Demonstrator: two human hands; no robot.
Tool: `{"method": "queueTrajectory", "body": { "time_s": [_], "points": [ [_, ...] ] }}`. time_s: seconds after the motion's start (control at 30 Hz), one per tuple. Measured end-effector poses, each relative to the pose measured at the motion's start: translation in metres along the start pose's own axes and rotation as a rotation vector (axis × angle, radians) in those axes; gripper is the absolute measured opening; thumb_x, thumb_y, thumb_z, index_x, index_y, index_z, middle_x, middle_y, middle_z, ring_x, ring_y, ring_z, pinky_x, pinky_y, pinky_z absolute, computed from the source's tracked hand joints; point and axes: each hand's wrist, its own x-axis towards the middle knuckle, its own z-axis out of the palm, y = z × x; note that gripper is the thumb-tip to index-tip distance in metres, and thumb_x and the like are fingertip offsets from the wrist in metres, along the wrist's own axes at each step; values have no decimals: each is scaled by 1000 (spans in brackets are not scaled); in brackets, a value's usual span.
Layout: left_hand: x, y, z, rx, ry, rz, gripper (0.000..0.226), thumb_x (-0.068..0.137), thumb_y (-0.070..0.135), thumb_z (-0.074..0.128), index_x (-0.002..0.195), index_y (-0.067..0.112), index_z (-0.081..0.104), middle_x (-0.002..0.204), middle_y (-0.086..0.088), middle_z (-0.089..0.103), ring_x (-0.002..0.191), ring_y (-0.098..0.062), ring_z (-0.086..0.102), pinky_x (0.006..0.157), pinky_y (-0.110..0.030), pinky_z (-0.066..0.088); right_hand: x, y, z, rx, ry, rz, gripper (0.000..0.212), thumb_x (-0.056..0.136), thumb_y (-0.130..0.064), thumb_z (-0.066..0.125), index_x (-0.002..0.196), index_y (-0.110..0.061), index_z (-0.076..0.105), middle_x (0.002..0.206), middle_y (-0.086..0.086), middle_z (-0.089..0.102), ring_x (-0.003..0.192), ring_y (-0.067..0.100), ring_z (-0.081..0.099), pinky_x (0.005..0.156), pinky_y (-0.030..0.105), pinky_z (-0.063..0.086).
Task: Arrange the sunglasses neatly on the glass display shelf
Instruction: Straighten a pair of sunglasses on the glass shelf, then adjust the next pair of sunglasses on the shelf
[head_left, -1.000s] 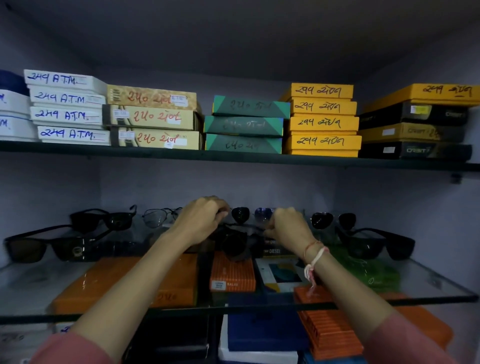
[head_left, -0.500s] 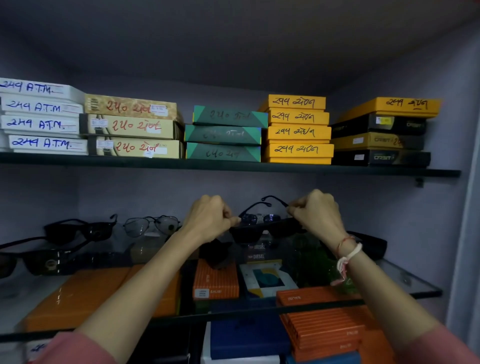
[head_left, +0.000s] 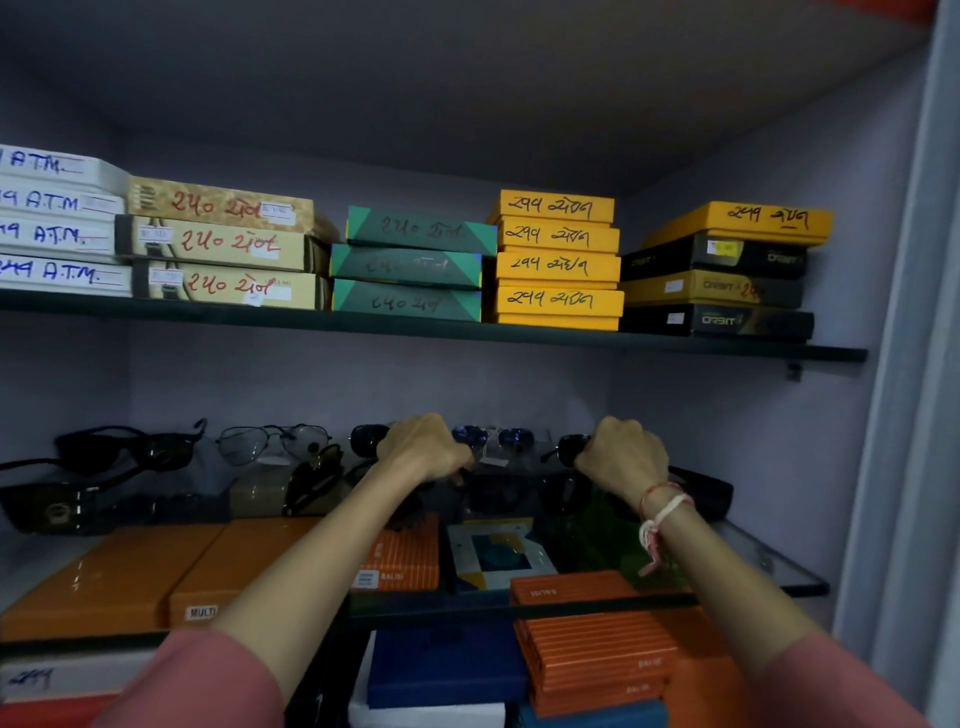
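My left hand (head_left: 426, 449) and my right hand (head_left: 623, 457) are both closed on the two ends of a dark pair of sunglasses (head_left: 519, 488), held level just over the middle of the glass display shelf (head_left: 769, 582). Along the back of the shelf stand a blue-lensed pair (head_left: 493, 436), clear aviators (head_left: 270, 441) and black sunglasses (head_left: 124, 447). A larger black pair (head_left: 52, 506) lies at the far left. Another dark pair (head_left: 701, 488) sits right of my right wrist, partly hidden by it.
The upper shelf (head_left: 415, 330) carries stacked white, tan, green, yellow and black boxes. Through the glass I see orange boxes (head_left: 130, 571) and a blue box (head_left: 447, 670) below. The cabinet's right wall (head_left: 883, 467) is close to my right arm.
Both hands have come down with the dark pair, from raised above the shelf to just over the glass. The hands have spread slightly wider apart, and the view has shifted right.
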Motion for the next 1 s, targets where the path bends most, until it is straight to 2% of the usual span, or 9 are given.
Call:
{"method": "queueTrajectory", "body": {
  "time_s": [0.13, 0.33, 0.47, 0.53, 0.6, 0.67, 0.73, 0.87, 1.0],
  "points": [
    [1, 7, 4, 21, -16, -5, 29, 73, 39, 69, 81, 11, 73, 74, -3, 63, 81, -26, 67, 62, -28, 44, 7, 3, 2, -114, -56, -36, 16, 90, -24, 57, 90, -9, 62, 104, 12, 70, 97, 30, 67, 82, 34, 47],
    [4, 2, 0, -4, -41, 10, 38, 75, 51, 68, 71, 14, 75, 63, 4, 62, 66, -17, 61, 58, -26, 46, 12, -4, 5, -221, -30, -119, 25, 96, -27, 53, 106, -7, 64, 113, 12, 68, 106, 30, 63, 82, 33, 43],
    [2, -20, -20, 25, 76, -4, 42, 84, 50, 62, 62, 14, 64, 52, 4, 54, 56, -16, 55, 50, -24, 38, 2, -40, 2, -56, 81, -252, 36, 91, -34, 61, 101, 0, 68, 109, 19, 67, 105, 35, 62, 82, 37, 50],
    [1, -38, -31, 117, 150, -27, 28, 87, 35, 61, 72, 11, 65, 72, -3, 64, 72, -22, 60, 55, -26, 44, -4, -66, 4, 63, 13, -324, 38, 88, -37, 64, 97, -1, 73, 101, 20, 71, 98, 36, 66, 78, 37, 53],
    [0, -58, -40, 237, 200, -50, 23, 87, 27, 61, 97, 9, 70, 108, -9, 67, 99, -27, 61, 76, -33, 52, -12, -91, 7, 139, -146, -367, 43, 84, -45, 68, 79, -2, 73, 80, 16, 69, 78, 31, 66, 68, 35, 54],
    [-3, -77, -46, 355, 198, -90, 35, 88, 28, 62, 119, 12, 64, 127, -12, 57, 119, -30, 52, 89, -38, 49, -22, -113, 15, 157, -301, -384, 55, 79, -54, 71, 53, -8, 53, 57, 6, 49, 54, 19, 48, 50, 31, 40],
    [-7, -94, -52, 420, 151, -111, 41, 86, 29, 63, 124, 14, 60, 128, -10, 57, 119, -29, 53, 84, -35, 48, -32, -130, 24, 146, -410, -373, 60, 75, -58, 72, 50, -15, 38, 54, 0, 40, 51, 15, 42, 47, 27, 31],
    [-11, -122, -59, 413, 59, -100, 50, 81, 29, 72, 126, 16, 55, 129, -8, 58, 118, -27, 58, 87, -34, 51, -39, -145, 35, 226, -515, -309, 42, 76, -43, 78, 76, -4, 63, 81, 8, 66, 85, 25, 68, 73, 38, 53],
    [-13, -144, -71, 408, 45, -112, 49, 82, 30, 72, 125, 13, 56, 127, -9, 60, 114, -26, 60, 87, -34, 53, -38, -153, 36, 412, -451, -249, 35, 76, -20, 83, 101, 3, 74, 104, 15, 75, 93, 28, 74, 76, 36, 63]
  ]
}}
